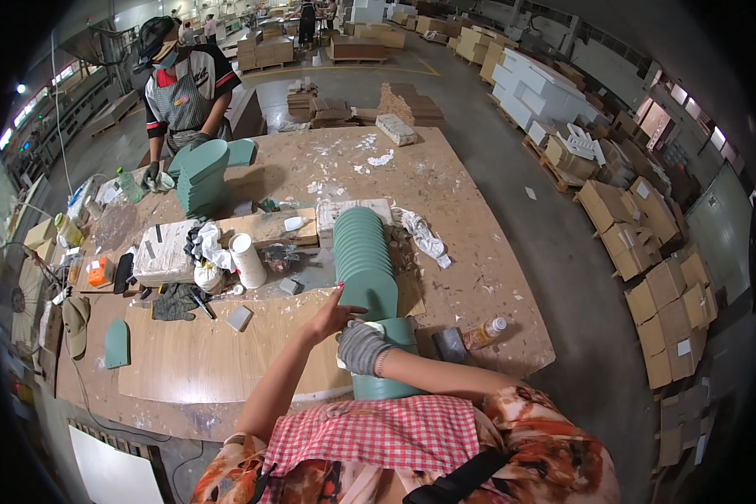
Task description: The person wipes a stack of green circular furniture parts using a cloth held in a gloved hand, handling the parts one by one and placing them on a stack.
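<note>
Right hand [363, 347], in a grey glove, is curled shut around a white rag [370, 329] and pressed on the green panel [386, 370] standing at the near table [496, 277] edge. Left hand [334, 316] is bare, fingers loosely open, fingertips touching the front panel of the green stack [364, 248] just behind. One loose panel [117, 343] lies far left, one white cup [248, 260] mid-table, one bottle [484, 333] on the right. Farther back, a co-worker [185, 88] stands by a second stack [202, 178].

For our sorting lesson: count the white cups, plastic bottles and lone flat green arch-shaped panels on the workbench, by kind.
White cup: 1
Plastic bottles: 2
Lone flat green panel: 1
Total: 4
</note>
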### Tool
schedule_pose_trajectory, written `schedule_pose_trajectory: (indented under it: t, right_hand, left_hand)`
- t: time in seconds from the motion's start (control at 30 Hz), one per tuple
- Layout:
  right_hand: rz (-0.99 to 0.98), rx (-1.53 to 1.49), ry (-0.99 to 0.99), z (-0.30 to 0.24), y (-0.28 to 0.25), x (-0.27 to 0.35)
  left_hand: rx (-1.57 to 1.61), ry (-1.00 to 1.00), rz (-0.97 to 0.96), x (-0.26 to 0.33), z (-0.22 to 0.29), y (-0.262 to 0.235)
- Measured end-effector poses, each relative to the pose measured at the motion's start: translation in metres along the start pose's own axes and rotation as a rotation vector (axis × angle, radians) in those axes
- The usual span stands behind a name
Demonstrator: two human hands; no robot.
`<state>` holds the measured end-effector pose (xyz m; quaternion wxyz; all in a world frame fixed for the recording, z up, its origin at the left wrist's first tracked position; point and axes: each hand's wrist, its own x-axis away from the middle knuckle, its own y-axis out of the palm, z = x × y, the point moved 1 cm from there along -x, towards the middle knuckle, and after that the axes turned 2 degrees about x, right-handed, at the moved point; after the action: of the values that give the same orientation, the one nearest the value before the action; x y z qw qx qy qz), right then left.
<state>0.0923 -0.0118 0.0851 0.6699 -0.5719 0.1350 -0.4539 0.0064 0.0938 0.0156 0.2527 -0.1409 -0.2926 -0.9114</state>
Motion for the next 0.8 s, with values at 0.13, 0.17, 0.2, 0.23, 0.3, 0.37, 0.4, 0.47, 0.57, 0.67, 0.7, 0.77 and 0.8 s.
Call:
schedule_pose_trajectory:
  t: [0.13, 0.17, 0.2, 0.23, 0.3, 0.37, 0.4, 0.47, 0.57, 0.67, 0.7, 0.77, 0.8]
  right_hand:
    - [-0.176, -0.056, -0.139, -0.010, 0.007, -0.021]
    - [-0.173, -0.054, -0.145, -0.012, 0.005, -0.022]
    - [-0.198, -0.076, -0.147, -0.013, 0.004, -0.023]
    - [-0.222, -0.097, -0.149, -0.014, 0.003, -0.023]
    - [-0.211, -0.087, -0.164, -0.013, 0.008, -0.022]
    - [-0.112, -0.105, -0.120, -0.011, 0.010, -0.015]
    - [-0.052, -0.147, -0.044, -0.009, 0.010, -0.009]
    - [0.001, -0.138, -0.068, 0.005, 0.009, 0.003]
    - [0.228, -0.301, 0.005, 0.025, 0.012, 0.034]
    - [0.429, -0.501, 0.174, 0.040, 0.015, 0.067]
    - [0.455, -0.533, 0.239, 0.041, 0.012, 0.074]
    - [0.350, -0.434, 0.248, 0.043, 0.018, 0.077]
    - [0.480, -0.395, 0.236, 0.045, 0.042, 0.073]
  left_hand:
    - [-0.216, -0.064, 0.065, -0.004, 0.024, 0.014]
    - [-0.270, -0.073, 0.059, -0.005, 0.029, 0.018]
    - [-0.315, -0.074, 0.090, -0.006, 0.033, 0.023]
    - [-0.311, -0.073, 0.096, -0.006, 0.034, 0.027]
    - [-0.418, -0.026, 0.095, -0.007, 0.035, 0.029]
    - [-0.429, -0.033, 0.107, -0.005, 0.036, 0.029]
    - [-0.402, -0.046, 0.084, -0.002, 0.036, 0.029]
    - [-0.375, -0.059, 0.060, 0.001, 0.037, 0.027]
    - [-0.390, -0.091, 0.053, 0.004, 0.035, 0.022]
    - [-0.344, 0.027, 0.093, 0.007, 0.027, 0.021]
    - [-0.344, 0.021, 0.091, 0.010, 0.023, 0.024]
    - [-0.141, 0.119, 0.217, 0.015, 0.017, 0.028]
    - [-0.218, 0.058, 0.206, 0.017, 0.013, 0.021]
